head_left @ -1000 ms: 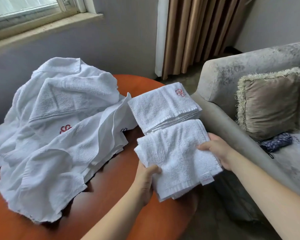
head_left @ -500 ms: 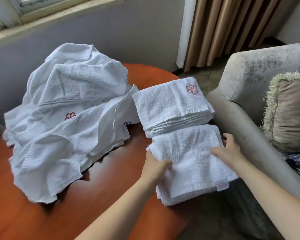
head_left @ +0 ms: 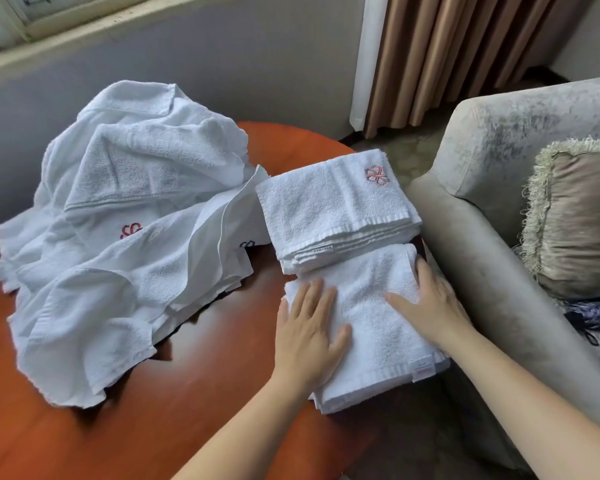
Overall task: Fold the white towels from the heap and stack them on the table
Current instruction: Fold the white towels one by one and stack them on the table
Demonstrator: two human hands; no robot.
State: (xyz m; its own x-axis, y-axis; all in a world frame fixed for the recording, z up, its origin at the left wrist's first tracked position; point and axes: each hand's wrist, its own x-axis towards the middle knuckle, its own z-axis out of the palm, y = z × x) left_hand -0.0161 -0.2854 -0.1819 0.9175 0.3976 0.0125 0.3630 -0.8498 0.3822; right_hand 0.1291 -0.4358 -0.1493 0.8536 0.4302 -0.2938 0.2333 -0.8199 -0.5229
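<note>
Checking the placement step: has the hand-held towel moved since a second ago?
Yes. The towel came down onto the table, flat against the near side of the folded stack, under the left hand and right hand.

Towels [head_left: 357, 216] of nubby white terry cloth; table [head_left: 153, 427] of glossy reddish wood; armchair [head_left: 499, 140] of mottled velvety fabric.

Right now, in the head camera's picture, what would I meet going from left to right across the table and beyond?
Heap of unfolded white towels → left hand → right hand → grey sofa armrest → fringed cushion. Both hands lie flat on the folded towel.
</note>
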